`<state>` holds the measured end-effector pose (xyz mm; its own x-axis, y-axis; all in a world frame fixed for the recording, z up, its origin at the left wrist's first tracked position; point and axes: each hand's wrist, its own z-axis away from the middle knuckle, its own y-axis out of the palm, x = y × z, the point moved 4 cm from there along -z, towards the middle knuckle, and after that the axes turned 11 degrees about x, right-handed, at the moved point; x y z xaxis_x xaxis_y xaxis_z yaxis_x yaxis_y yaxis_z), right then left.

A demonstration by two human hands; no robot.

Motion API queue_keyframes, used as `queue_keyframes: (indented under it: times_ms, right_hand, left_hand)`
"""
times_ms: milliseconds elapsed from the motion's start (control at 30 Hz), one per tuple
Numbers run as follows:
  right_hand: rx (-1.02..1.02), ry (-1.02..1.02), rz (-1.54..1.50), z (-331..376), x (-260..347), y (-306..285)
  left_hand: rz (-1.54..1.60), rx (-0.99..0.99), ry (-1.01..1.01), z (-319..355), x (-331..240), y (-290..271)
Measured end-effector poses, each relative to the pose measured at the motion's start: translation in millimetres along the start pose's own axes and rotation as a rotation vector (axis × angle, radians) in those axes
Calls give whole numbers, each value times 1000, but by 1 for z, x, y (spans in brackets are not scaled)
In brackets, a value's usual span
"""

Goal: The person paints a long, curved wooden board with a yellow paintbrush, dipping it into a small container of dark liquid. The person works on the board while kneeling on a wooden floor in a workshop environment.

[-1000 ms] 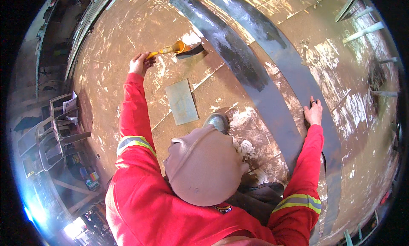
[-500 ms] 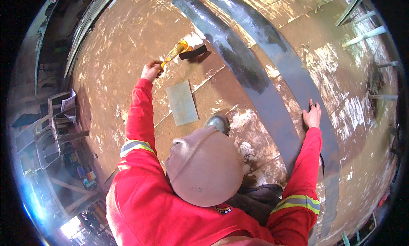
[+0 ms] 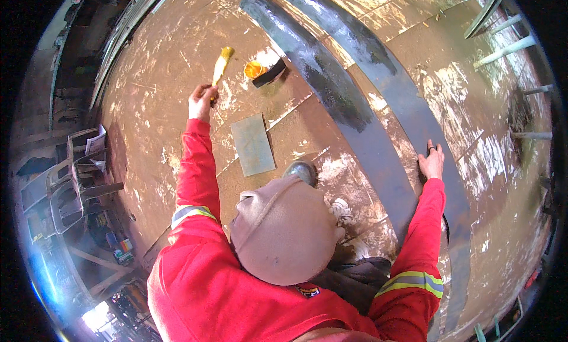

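Note:
My left hand (image 3: 201,102) is stretched forward in a red sleeve, gripping a yellow-bristled paint brush (image 3: 222,61) that points away from me, raised off the floor. Just right of the brush tip sits a small pot of orange-yellow paint (image 3: 254,68) beside a black piece (image 3: 273,74). My right hand (image 3: 431,162) lies flat, fingers spread, on a long curved dark steel strip (image 3: 355,126). A second curved strip (image 3: 378,55) runs alongside it.
A flat grey-green rectangular plate (image 3: 253,144) lies on the brown, scuffed steel floor (image 3: 154,76) between my arms. My boot toe (image 3: 302,170) shows below it. Metal frames and clutter (image 3: 71,188) stand at the left; railing bars (image 3: 503,40) at the upper right.
My left hand has swung the brush away from the paint pot; its tip now points up and away instead of toward the pot. My right hand has stayed on the steel strip.

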<state>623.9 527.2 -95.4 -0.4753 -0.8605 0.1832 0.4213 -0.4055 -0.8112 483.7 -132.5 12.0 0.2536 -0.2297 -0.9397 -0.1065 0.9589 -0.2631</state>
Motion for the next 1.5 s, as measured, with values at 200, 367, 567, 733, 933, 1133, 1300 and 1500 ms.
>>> queue_keyframes:
  times_ms: [200,367,567,733,933,1133,1300,1500]
  right_hand:
    - [-2,-4,-12,-1,-6,0]
    - [20,8,-8,0,-6,-1]
    - [15,-1,-16,-2,-8,-1]
    - [12,-17,-10,-2,-6,-1]
    - [29,-15,-23,-3,-3,-1]
    - [19,-17,-8,-5,-5,1]
    - [25,-18,-36,-1,-9,-3]
    - [1,-65,-90,-7,-25,1]
  left_hand:
    - [42,-9,287,17,-118,-6]
    - [75,17,457,36,-189,-18]
    - [-1,-5,291,28,-123,-13]
    - [-71,-41,-8,22,12,10]
    - [-609,-290,-78,6,75,-15]
    - [-443,-540,259,2,9,-49]
    - [-212,-458,441,18,-134,-42]
    - [-375,-209,715,58,-299,29]
